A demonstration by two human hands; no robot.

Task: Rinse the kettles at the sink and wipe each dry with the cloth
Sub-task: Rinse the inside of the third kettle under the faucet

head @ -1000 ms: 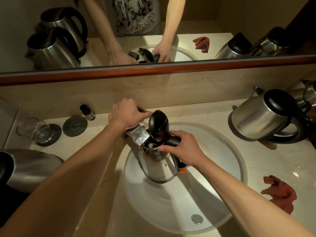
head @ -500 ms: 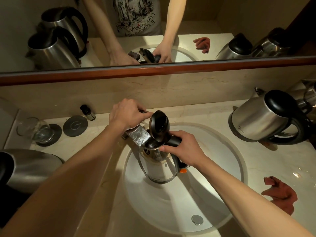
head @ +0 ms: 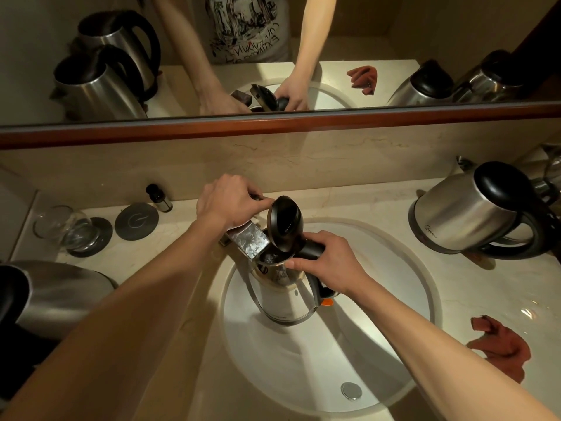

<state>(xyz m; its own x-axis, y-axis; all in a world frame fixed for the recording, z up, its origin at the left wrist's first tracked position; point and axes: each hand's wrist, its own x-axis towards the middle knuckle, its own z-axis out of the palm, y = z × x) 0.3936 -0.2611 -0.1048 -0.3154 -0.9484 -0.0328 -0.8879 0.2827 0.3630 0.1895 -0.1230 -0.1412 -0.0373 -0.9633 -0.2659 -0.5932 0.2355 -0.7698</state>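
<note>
A steel kettle (head: pixel 285 296) with its black lid (head: pixel 283 223) flipped up hangs over the white sink basin (head: pixel 379 329), its mouth under the chrome tap spout (head: pixel 247 241). My right hand (head: pixel 328 262) grips the kettle's black handle. My left hand (head: pixel 229 200) holds the tap lever behind the spout. Water glints inside the kettle's mouth. A reddish-brown cloth (head: pixel 504 347) lies crumpled on the counter right of the basin. Another steel kettle (head: pixel 467 211) stands at the right, and one more (head: pixel 57 296) lies at the left edge.
A drinking glass (head: pixel 65 226) sits on a dark coaster at the back left, beside a second round coaster (head: pixel 136 220) and a small dark bottle (head: pixel 159 198). A mirror with a wooden ledge (head: pixel 273 126) runs along the back wall. The drain plug (head: pixel 351 391) sits at the basin's front.
</note>
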